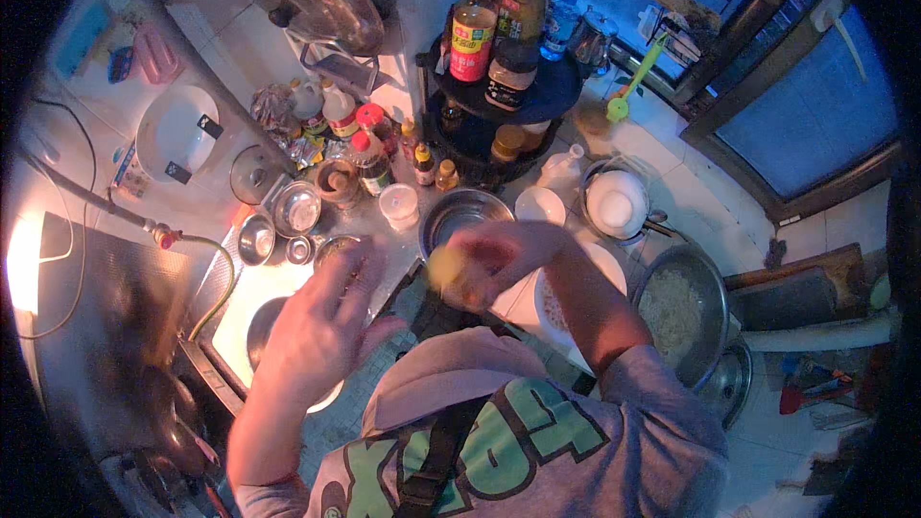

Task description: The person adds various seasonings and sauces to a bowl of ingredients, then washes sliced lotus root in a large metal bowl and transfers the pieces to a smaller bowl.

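My left hand is raised with its fingers apart over the counter's left part, near a pan of which only the rim shows beneath it. Blurred by motion, my right hand has a small yellowish round object at its fingers; what it is cannot be told. Just beyond that hand stands a steel bowl. To its right are a small white bowl and a larger white bowl, partly behind my right forearm. A large metal basin holds pale, doughy-looking or shredded food.
Sauce bottles and jars crowd a black two-tier rack. More bottles, small steel bowls and a lidded plastic tub line the counter's back. A yellow-green hose hangs at left. Stacked white bowls sit in a pot at right.
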